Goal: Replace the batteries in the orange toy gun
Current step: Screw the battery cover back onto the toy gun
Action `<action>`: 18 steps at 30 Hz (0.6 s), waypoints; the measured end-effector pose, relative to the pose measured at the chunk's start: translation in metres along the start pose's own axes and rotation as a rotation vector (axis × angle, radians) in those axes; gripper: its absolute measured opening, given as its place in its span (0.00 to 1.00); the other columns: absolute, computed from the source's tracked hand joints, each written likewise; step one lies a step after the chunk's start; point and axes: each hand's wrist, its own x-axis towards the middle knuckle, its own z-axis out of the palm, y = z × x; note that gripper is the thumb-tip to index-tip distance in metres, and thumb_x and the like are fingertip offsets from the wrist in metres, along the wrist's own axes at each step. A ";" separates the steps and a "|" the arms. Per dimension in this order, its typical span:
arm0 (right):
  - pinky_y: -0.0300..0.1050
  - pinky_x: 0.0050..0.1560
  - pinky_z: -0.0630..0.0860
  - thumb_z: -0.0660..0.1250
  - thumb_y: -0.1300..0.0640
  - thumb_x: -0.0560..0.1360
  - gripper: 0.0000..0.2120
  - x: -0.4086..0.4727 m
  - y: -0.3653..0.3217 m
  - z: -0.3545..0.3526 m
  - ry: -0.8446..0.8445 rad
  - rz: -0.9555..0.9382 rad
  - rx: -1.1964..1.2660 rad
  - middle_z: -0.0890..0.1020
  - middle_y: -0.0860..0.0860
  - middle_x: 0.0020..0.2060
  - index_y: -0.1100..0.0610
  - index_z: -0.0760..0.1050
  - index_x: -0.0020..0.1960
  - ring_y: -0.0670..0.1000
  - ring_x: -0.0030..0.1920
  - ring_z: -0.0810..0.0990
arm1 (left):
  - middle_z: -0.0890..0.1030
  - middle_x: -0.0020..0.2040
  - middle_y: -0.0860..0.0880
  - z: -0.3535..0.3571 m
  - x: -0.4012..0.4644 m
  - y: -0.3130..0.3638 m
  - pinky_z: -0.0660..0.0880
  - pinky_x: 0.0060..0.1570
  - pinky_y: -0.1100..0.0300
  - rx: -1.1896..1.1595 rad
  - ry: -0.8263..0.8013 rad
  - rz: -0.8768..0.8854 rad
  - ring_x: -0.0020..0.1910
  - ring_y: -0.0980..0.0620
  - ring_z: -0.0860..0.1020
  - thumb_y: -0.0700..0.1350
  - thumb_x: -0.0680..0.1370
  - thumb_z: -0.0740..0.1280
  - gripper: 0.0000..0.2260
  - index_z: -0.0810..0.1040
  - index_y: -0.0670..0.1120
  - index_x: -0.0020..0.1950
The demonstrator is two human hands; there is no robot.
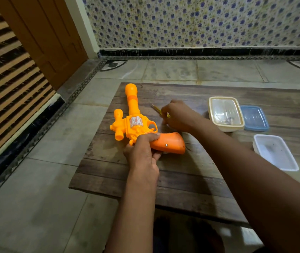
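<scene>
The orange toy gun (135, 114) lies on its side on the wooden board (191, 178), barrel pointing away, darker orange handle toward me with a small screw in it. My left hand (142, 152) grips the gun where the handle meets the body. To the right of the gun, my right hand (179, 115) curls its fingers around a thin yellow-handled screwdriver (157, 109) that lies on the board; its tip pokes out to the upper left.
A cream box with a clear lid (226, 114) stands at the board's right, a blue lid (254, 118) beside it. An open white container (275, 152) sits nearer. Tiled floor surrounds the board; a door and slatted panel are to the left.
</scene>
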 end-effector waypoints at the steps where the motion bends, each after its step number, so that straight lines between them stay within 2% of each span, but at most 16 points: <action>1: 0.48 0.49 0.71 0.68 0.60 0.79 0.06 -0.005 0.000 -0.001 0.016 0.004 -0.016 0.79 0.61 0.53 0.60 0.82 0.54 0.60 0.56 0.77 | 0.82 0.61 0.42 -0.001 0.000 0.000 0.79 0.35 0.52 0.004 0.003 0.000 0.56 0.43 0.82 0.30 0.70 0.73 0.26 0.76 0.45 0.66; 4: 0.49 0.45 0.74 0.70 0.64 0.76 0.06 -0.020 0.001 -0.004 0.029 0.059 -0.006 0.81 0.59 0.52 0.59 0.78 0.52 0.59 0.53 0.78 | 0.81 0.64 0.42 -0.002 -0.003 -0.001 0.79 0.34 0.52 0.021 0.001 -0.001 0.58 0.42 0.81 0.30 0.70 0.73 0.31 0.73 0.45 0.71; 7: 0.47 0.42 0.75 0.69 0.66 0.71 0.11 -0.038 0.002 -0.010 0.051 0.196 0.149 0.81 0.55 0.49 0.55 0.76 0.50 0.58 0.51 0.79 | 0.81 0.61 0.40 -0.002 -0.007 0.000 0.83 0.32 0.48 0.009 -0.041 -0.011 0.55 0.41 0.81 0.29 0.71 0.72 0.28 0.74 0.44 0.69; 9: 0.47 0.43 0.79 0.67 0.67 0.70 0.10 -0.055 0.001 -0.015 0.145 0.248 0.256 0.84 0.56 0.46 0.55 0.79 0.47 0.58 0.48 0.83 | 0.82 0.60 0.40 -0.004 -0.010 -0.001 0.83 0.35 0.44 0.005 -0.057 -0.029 0.54 0.41 0.81 0.29 0.72 0.72 0.27 0.75 0.44 0.68; 11: 0.49 0.42 0.83 0.69 0.66 0.71 0.07 -0.076 -0.003 -0.022 0.286 0.272 0.383 0.84 0.54 0.40 0.56 0.81 0.46 0.56 0.41 0.84 | 0.83 0.60 0.41 -0.006 -0.013 -0.003 0.82 0.29 0.49 0.011 -0.063 -0.036 0.53 0.43 0.81 0.29 0.72 0.72 0.26 0.76 0.44 0.69; 13: 0.47 0.40 0.81 0.73 0.64 0.71 0.05 -0.097 -0.008 -0.030 0.435 0.269 0.430 0.82 0.51 0.36 0.57 0.82 0.46 0.50 0.37 0.82 | 0.83 0.60 0.41 -0.006 -0.017 -0.006 0.80 0.26 0.54 0.009 -0.071 -0.038 0.52 0.44 0.82 0.29 0.72 0.71 0.26 0.77 0.43 0.69; 15: 0.43 0.38 0.77 0.74 0.62 0.71 0.03 -0.115 -0.012 -0.036 0.536 0.257 0.471 0.81 0.49 0.33 0.57 0.82 0.45 0.48 0.36 0.80 | 0.83 0.60 0.41 -0.004 -0.017 -0.008 0.80 0.27 0.55 0.016 -0.068 -0.033 0.55 0.43 0.82 0.30 0.72 0.71 0.25 0.77 0.43 0.68; 18: 0.45 0.39 0.78 0.76 0.61 0.70 0.04 -0.128 -0.011 -0.038 0.633 0.223 0.517 0.82 0.49 0.34 0.56 0.81 0.42 0.48 0.36 0.80 | 0.82 0.62 0.41 -0.002 -0.017 -0.011 0.79 0.35 0.52 0.047 -0.050 -0.011 0.59 0.41 0.81 0.31 0.72 0.72 0.25 0.76 0.44 0.68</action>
